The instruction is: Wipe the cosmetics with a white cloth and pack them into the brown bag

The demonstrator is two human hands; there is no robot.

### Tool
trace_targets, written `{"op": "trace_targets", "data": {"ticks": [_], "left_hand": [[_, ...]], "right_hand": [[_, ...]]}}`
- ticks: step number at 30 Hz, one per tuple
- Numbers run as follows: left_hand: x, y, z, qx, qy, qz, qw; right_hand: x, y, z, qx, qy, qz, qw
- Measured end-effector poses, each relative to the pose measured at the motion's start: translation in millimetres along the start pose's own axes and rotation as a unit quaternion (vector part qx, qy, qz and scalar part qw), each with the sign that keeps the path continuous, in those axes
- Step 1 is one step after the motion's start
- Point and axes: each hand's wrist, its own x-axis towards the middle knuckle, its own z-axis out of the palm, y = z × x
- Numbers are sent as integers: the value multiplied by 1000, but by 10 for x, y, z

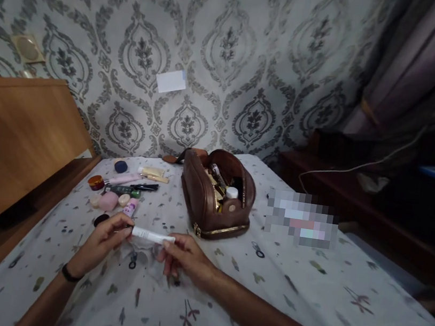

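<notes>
Right hand (190,256) and left hand (107,235) pinch a tube (150,235) by its ends, fingers closed, over what may be clear wrap (143,255); farther off sits a bag (194,189).

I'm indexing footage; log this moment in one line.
left hand: holds white tube, left end; right hand: holds right end; brown bag: open

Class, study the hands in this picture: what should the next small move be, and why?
Perhaps ease the right hand off the white tube, leaving it in the left hand. Both hands hold it, near opposite ends, and it looks slim enough for one; that would free the right hand, the nearer one to the open brown bag.
</notes>
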Motion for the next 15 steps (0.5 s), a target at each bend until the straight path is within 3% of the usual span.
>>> {"op": "trace_targets", "data": {"ticks": [8,15], "left_hand": [[135,99,143,58,-3,32,998],[320,89,263,109,-18,27,993]], "right_hand": [[46,58,-73,44,8,-16,999],[18,45,-103,-26,36,-40,998]]}}
